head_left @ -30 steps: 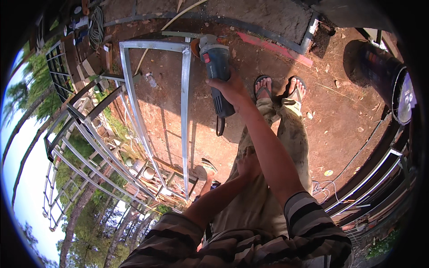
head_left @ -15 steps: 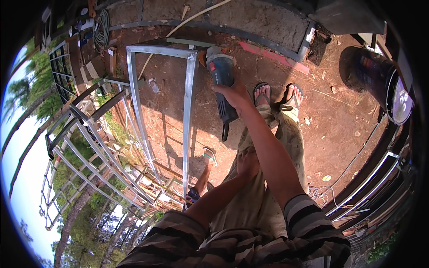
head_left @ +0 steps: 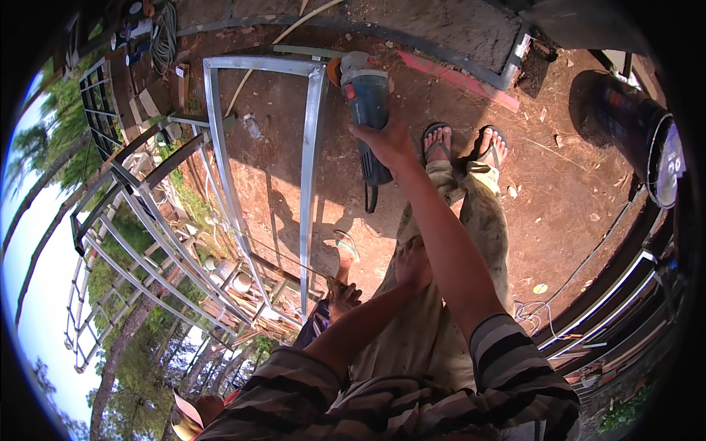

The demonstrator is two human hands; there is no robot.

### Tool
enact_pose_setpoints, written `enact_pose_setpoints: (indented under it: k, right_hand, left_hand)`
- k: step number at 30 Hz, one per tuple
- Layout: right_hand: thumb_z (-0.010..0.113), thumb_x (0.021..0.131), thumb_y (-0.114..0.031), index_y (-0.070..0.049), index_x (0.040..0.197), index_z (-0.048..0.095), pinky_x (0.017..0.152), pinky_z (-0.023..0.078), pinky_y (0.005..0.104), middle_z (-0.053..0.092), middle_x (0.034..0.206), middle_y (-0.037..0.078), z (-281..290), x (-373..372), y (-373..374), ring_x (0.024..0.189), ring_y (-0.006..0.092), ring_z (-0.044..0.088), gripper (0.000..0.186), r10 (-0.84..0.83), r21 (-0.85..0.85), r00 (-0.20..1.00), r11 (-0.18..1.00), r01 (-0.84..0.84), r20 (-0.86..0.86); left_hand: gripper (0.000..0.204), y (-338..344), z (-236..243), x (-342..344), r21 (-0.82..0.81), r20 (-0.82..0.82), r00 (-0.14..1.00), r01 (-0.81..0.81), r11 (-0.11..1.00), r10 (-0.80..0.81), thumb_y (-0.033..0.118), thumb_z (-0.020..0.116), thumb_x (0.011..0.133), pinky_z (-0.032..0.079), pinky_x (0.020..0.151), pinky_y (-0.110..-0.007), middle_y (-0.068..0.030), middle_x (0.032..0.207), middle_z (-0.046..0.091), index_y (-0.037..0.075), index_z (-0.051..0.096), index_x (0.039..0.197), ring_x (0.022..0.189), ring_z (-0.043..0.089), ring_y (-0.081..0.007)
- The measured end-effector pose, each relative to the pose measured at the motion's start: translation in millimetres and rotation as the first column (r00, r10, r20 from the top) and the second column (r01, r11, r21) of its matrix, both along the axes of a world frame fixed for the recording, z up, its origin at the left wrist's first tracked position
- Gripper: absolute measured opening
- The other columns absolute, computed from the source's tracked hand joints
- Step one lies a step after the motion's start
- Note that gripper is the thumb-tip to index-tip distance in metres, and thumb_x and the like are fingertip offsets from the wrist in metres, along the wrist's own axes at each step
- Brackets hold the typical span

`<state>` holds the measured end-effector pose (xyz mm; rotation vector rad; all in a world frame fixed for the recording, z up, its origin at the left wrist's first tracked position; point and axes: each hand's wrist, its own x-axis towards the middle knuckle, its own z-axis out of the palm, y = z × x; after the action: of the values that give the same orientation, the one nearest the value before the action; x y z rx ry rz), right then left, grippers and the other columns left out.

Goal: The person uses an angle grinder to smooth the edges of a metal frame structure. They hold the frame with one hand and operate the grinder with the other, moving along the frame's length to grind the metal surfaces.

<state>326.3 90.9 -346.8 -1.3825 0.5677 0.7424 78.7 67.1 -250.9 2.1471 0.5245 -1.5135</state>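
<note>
My right hand [head_left: 386, 143] is wrapped round the body of a dark blue-green angle grinder [head_left: 365, 95]. Its orange-brown disc [head_left: 334, 71] is at the top corner of a silvery metal frame [head_left: 311, 154]; whether it touches the metal, I cannot tell. My left hand [head_left: 414, 264] rests on my trouser leg at the knee, holding no tool, its fingers partly hard to see. Left of my left forearm, another person's hand [head_left: 343, 300] and sandalled foot [head_left: 346, 246] show close to the frame's lower end.
Further metal framing [head_left: 158, 242] stands at the left. A red-painted strip [head_left: 460, 79] lies on the dirt ahead, near my feet in flip-flops [head_left: 491, 143]. A dark drum [head_left: 625, 114] stands at the right, with a cable [head_left: 607, 239] below it. A coiled hose [head_left: 163, 40] hangs far left.
The view has shifted slightly, and the grinder sits a little lower beside the frame corner. The other person's hand and cap have come into view at lower left. My left hand stays on the knee.
</note>
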Motion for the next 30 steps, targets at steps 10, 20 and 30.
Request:
enact_pose_setpoints:
  k: [10,20,30]
  right_hand:
    - [0.089,0.077,-0.037,0.007,0.138,0.057,0.096,0.059,0.0459,0.075,0.118,0.029,-12.2,10.8,-3.9,0.111,0.0383,0.077,0.082,0.075,-0.048,0.997,0.996,-0.075,0.007]
    - [0.089,0.075,-0.039,0.006,0.147,0.054,0.099,0.058,0.0458,0.075,0.122,0.03,0.0,25.9,-3.4,0.113,0.0403,0.076,0.091,0.049,-0.021,0.999,0.999,-0.049,-0.002]
    - [0.09,0.077,-0.033,0.002,0.138,0.06,0.091,0.06,0.0438,0.077,0.115,0.023,-4.1,4.3,-1.0,0.106,0.0346,0.077,0.075,0.0,-0.018,0.999,1.0,-0.001,-0.043]
  left_hand:
    - [0.04,-1.0,2.2,8.3,0.005,-0.075,0.997,-0.024,1.0,0.024,0.028,0.065,0.099,0.052,0.108,-0.054,-0.0141,0.147,0.059,0.014,0.068,0.137,0.14,0.054,-0.0412]
    - [0.048,6.4,-4.6,-2.9,-0.009,0.045,0.998,0.033,0.999,-0.032,0.032,0.067,0.098,0.053,0.107,-0.055,-0.0163,0.144,0.059,0.007,0.065,0.139,0.137,0.055,-0.0412]
    - [0.057,-4.8,-6.3,-0.4,0.028,0.083,0.996,0.013,1.0,-0.016,0.035,0.07,0.095,0.052,0.108,-0.055,-0.0175,0.141,0.062,0.005,0.062,0.142,0.137,0.056,-0.0419]
